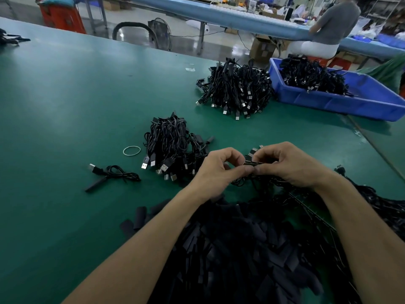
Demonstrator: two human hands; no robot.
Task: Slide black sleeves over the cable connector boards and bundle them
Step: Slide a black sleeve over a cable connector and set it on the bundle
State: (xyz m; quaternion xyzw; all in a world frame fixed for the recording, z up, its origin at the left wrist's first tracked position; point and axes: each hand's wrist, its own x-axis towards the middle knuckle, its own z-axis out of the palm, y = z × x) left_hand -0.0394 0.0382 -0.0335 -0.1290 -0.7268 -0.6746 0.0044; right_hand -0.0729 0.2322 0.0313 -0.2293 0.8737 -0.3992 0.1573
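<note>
Your left grip (219, 170) and right grip (291, 165) both pinch one small connector board (252, 163) — held just over the bench (65, 95), with the black sleeves (241, 249) piled at 6 o'clock of it.

The connector board (252, 162) is mostly hidden in the pinch — the sleeve pile (241, 249) runs off the bottom edge.

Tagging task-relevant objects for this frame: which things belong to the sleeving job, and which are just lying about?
Job:
left hand and right hand, both pinching the connector board
sleeve pile
rubber band
cable bundles
blue bin of cables

Lying about:
fan
cardboard box
red crate
</note>
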